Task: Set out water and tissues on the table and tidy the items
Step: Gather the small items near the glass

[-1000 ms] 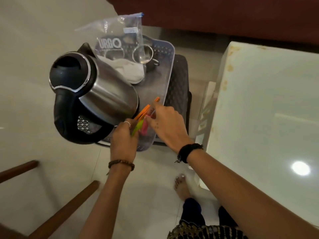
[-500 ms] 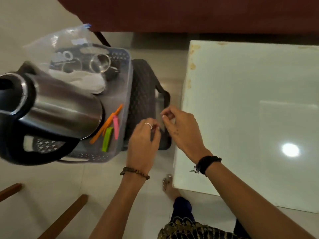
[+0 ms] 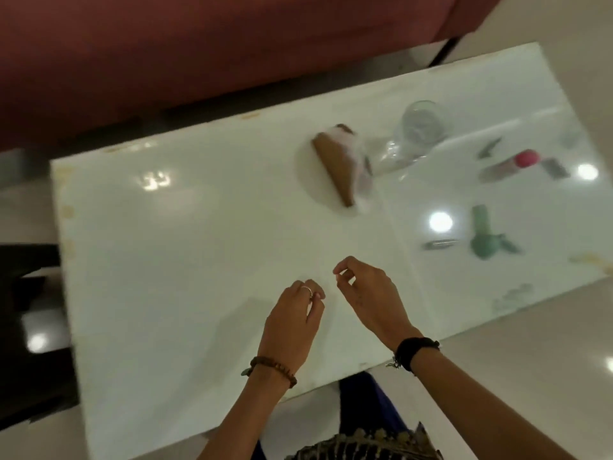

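Note:
The white glossy table [image 3: 185, 247] fills the view, which is blurred by motion. Over its near edge my left hand [image 3: 293, 322], with a ring and a bead bracelet, has its fingers curled together. My right hand [image 3: 368, 293], with a black wristband, is beside it, thumb and forefinger nearly pinched. I see nothing in either hand. Farther back lies a brown wedge-shaped holder with white tissue [image 3: 336, 164] on a pale round patch. A clear glass [image 3: 423, 126] stands to its right, with crumpled clear plastic [image 3: 389, 154] between them.
Small items lie at the table's right end: a pink-capped tube [image 3: 510, 164], a green object [image 3: 482, 237], a metal clip [image 3: 439, 244] and dark bits [image 3: 555, 167]. A dark red sofa [image 3: 166, 61] runs behind the table. A black stool [image 3: 26, 293] stands at the left.
The view has swung right from the basket with the kettle to the table. Both hands left the coloured clips in the basket and now hover over the table's near edge.

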`<action>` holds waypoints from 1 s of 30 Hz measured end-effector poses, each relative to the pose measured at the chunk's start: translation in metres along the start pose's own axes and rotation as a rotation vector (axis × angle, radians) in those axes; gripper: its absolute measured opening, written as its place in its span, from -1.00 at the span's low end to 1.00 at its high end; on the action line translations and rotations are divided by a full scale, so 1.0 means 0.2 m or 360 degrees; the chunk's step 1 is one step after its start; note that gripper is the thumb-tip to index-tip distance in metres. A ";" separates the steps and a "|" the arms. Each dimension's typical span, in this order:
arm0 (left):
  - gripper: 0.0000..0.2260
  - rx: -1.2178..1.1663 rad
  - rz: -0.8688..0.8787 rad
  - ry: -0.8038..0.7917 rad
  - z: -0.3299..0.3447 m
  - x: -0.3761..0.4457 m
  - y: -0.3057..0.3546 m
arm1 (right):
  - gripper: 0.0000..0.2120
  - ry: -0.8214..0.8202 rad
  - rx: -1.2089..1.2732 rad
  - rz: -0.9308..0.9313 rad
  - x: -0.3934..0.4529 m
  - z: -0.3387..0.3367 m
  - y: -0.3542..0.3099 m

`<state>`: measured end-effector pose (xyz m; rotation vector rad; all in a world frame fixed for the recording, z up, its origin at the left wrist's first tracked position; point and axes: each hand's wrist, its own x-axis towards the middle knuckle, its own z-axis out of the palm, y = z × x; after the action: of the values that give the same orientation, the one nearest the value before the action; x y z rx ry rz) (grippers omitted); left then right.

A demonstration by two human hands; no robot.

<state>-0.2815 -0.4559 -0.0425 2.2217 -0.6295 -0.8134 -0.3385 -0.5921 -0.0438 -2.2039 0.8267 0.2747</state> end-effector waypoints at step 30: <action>-0.62 0.1131 0.0909 -0.0352 1.12 1.35 1.39 | -0.78 0.0476 -0.0061 0.0558 0.17 -0.72 1.06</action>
<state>-0.3087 -0.9019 -0.0672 2.3392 -1.7853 -0.5814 -0.4562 -0.8201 -0.0809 -2.1561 1.3869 0.1296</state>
